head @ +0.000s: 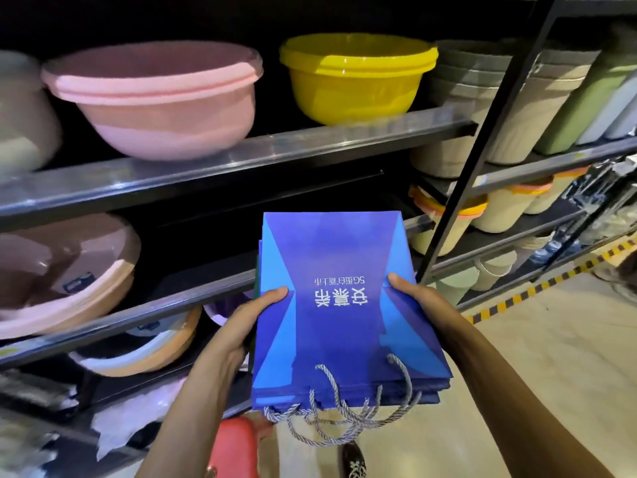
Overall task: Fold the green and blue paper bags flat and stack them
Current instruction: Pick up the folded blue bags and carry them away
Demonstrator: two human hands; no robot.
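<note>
At the bottom centre of the frame, grey twisted cord handles (303,414) dangle from the near end of a stack of flattened blue paper bags with white printed lettering (337,298). The stack is held in the air at centre frame and rests on no surface. A thin dark edge shows along its left side; whether that is a green bag I cannot tell.

The left hand (255,319) grasps the stack's left edge with the thumb laid on top. The right hand (413,298) grips the right edge the same way. The fingers of both are hidden underneath.

The top bag lies flat, with its gussets pressed in as pale blue triangles. Layered edges beneath it suggest several bags already folded. So the folding looks done for these, and the step in hand appears to be stacking, or squaring up the pile.

The next move calls for keeping the layers aligned while they are set down somewhere flat. The loose cords should be kept from snagging. A slightly offset layer at the upper left of the pile may need nudging in.

Beyond, a grey metal shelf (241,157) crosses mid-frame. It carries a pink plastic basin (155,98) at the upper left and a yellow plastic basin (358,81) at the upper centre.
</note>
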